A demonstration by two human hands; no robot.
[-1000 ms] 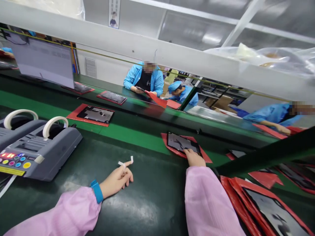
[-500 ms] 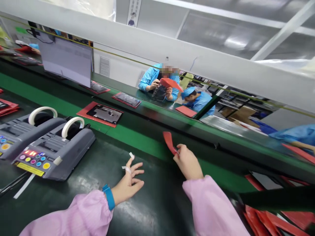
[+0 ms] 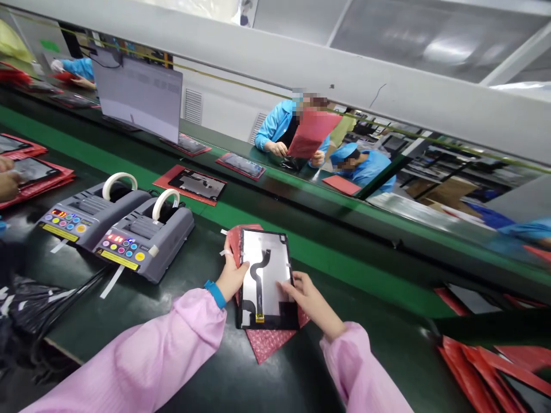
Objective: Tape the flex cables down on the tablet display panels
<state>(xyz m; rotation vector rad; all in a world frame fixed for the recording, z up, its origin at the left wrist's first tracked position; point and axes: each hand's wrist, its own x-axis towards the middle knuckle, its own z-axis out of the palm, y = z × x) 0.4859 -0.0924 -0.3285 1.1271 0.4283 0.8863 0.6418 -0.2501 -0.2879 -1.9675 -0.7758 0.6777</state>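
A tablet display panel (image 3: 275,275), silvery with a black border and a curved black ribbon cable, lies back side up over a red bubble-wrap bag (image 3: 269,344). My left hand (image 3: 232,275) is closed on the panel's left edge, thumb on top, with the bag beneath. White tape strips (image 3: 224,252) stick to its fingers. At the right edge, my right hand (image 3: 307,298) grips the panel, some fingertips resting on its back. The fingers under the panel are hidden.
Two grey tape dispensers (image 3: 146,241) with white rolls stand at left. Another panel on a red bag (image 3: 193,184) lies beyond them. Red bags (image 3: 482,367) are piled at lower right. A co-worker's hand (image 3: 8,180) shows at far left; people in blue (image 3: 275,129) sit opposite.
The panel and red bag are now between my hands, on the table; before, my left hand was empty and my right held a red piece. The view has shifted left.
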